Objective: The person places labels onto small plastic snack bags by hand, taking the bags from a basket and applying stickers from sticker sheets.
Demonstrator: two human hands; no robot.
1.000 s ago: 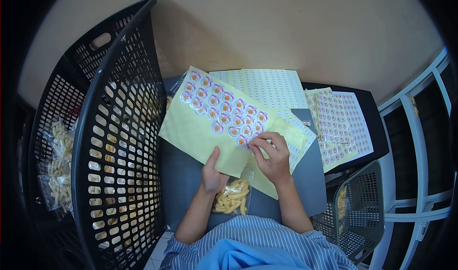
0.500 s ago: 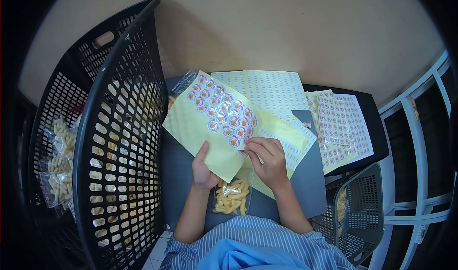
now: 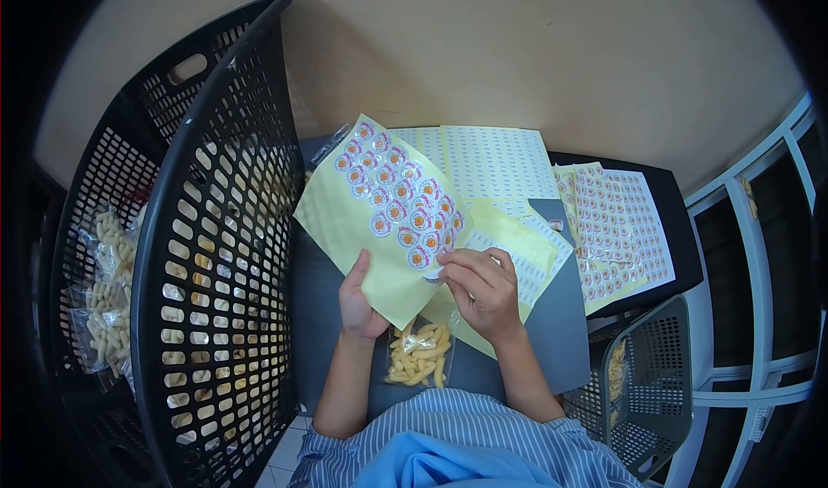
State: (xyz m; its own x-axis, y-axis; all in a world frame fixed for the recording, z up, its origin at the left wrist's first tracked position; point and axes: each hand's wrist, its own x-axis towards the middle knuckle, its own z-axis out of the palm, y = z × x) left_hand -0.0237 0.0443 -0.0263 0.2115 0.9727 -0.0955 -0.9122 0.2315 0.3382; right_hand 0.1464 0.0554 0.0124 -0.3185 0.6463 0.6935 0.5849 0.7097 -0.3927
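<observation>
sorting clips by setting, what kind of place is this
Probably a small snack-packing workstation, perhaps home-run. The left hand holds a sticker sheet while the right hand picks at it, a snack bag lies below, and a black basket holds more bags.

Print on the round stickers [image 3: 398, 202] is too small to read.

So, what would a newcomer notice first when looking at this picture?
Probably the yellow sticker sheet with round orange stickers, held up at the centre by the left hand while the right hand picks at its lower edge. Next, the big black basket on the left, and the small snack bag lying below the hands.
</observation>
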